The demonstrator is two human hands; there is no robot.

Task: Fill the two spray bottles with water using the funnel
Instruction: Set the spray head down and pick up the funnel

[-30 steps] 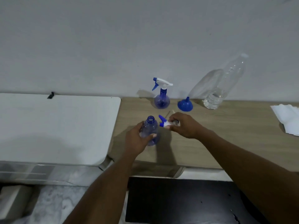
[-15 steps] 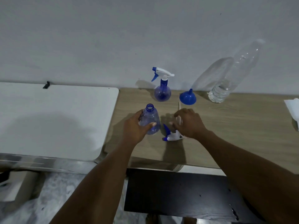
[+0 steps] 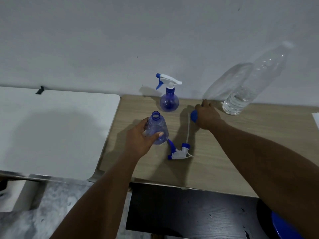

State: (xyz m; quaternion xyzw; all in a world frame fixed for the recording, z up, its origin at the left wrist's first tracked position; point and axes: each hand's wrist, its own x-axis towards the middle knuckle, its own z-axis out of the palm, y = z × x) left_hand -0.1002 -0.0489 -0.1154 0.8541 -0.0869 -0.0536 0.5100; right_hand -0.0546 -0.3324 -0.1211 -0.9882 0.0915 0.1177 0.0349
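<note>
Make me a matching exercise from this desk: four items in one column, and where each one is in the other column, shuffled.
Items
1. open spray bottle
2. capped spray bottle
3. trigger head
4. funnel

Places
A. lying loose on the table, untouched
B. under the right hand
C. held by the left hand
D. standing by the wall, untouched

Pairs: 1-C, 2-D, 3-A, 4-B

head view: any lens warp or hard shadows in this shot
Head view: likely wide-angle warp leans the clear water bottle rightward; its soft shadow falls left on the wall; the right hand shades the wooden table to its left; dim, bluish, no glare.
</note>
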